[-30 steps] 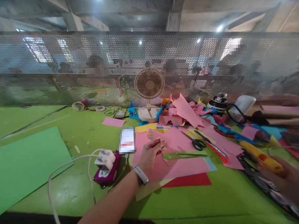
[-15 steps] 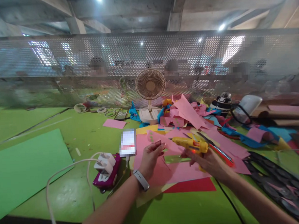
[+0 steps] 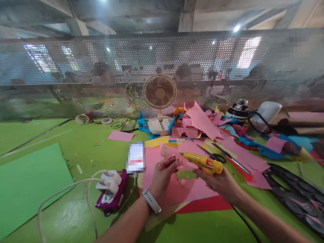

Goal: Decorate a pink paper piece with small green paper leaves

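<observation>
My left hand (image 3: 164, 176), a grey band on its wrist, is closed in a pinch on a pink paper piece (image 3: 170, 150) with green marks. My fingers hide part of that paper. In my right hand (image 3: 222, 185) is a yellow glue gun (image 3: 202, 161), its nozzle pointing left, close to my left fingertips. A small orange-red light glows on the gun. Whether the nozzle touches the paper I cannot tell. Beneath both hands lie pink sheets (image 3: 196, 191) over a red sheet (image 3: 204, 204).
Scissors (image 3: 215, 155) and a red-handled tool (image 3: 239, 166) lie right of the gun. A phone (image 3: 136, 158) and a purple power strip (image 3: 113, 197) with cables are at left. Behind stand a fan (image 3: 159, 93) and heaped paper scraps (image 3: 201, 122). A black tray (image 3: 300, 198) sits at right.
The rear of the glue gun has dipped, and the scissors behind it show more. My left hand keeps its pinch on the paper. The whole view has shifted slightly.
</observation>
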Demonstrator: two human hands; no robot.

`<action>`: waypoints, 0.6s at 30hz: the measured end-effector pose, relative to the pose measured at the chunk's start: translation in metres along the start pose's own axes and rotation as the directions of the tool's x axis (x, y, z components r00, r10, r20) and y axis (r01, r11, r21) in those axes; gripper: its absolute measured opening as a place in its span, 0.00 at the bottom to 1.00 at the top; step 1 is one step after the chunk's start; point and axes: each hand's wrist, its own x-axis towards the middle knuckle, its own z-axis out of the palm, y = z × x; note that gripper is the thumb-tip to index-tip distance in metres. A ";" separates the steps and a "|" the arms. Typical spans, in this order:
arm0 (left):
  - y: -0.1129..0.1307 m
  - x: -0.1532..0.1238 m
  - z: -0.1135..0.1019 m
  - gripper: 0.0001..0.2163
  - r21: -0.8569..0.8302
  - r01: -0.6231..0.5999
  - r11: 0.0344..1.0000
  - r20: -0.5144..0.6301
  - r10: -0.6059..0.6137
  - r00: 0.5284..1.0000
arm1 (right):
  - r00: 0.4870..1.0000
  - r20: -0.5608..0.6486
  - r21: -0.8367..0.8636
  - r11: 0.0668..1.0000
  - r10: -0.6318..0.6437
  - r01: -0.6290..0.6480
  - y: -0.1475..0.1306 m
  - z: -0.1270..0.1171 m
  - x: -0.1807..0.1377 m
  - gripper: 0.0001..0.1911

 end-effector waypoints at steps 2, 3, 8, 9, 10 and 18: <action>-0.002 0.002 -0.001 0.09 -0.006 0.003 1.000 -0.004 -0.003 1.000 | 1.000 0.005 -0.014 1.000 -0.010 0.010 -0.001 0.000 0.000 0.15; -0.002 0.002 -0.002 0.09 -0.004 0.005 1.000 -0.007 -0.005 1.000 | 1.000 0.002 -0.023 1.000 -0.014 0.014 -0.001 0.001 0.000 0.15; -0.002 0.004 -0.004 0.09 0.031 -0.003 1.000 0.010 0.002 1.000 | 1.000 -0.007 -0.047 0.999 -0.002 0.002 0.002 0.000 0.002 0.16; -0.002 0.004 -0.004 0.10 0.036 -0.003 0.999 0.014 0.003 1.000 | 1.000 -0.009 -0.047 0.999 0.001 -0.001 0.001 0.000 0.001 0.16; -0.002 0.004 -0.004 0.10 0.038 -0.004 0.999 0.014 0.003 1.000 | 1.000 -0.011 -0.047 0.999 0.003 -0.004 0.001 0.000 0.001 0.16; -0.005 0.005 -0.004 0.10 0.034 -0.021 0.999 0.029 0.020 0.999 | 0.999 -0.043 -0.038 0.999 -0.011 0.009 0.010 0.001 0.003 0.17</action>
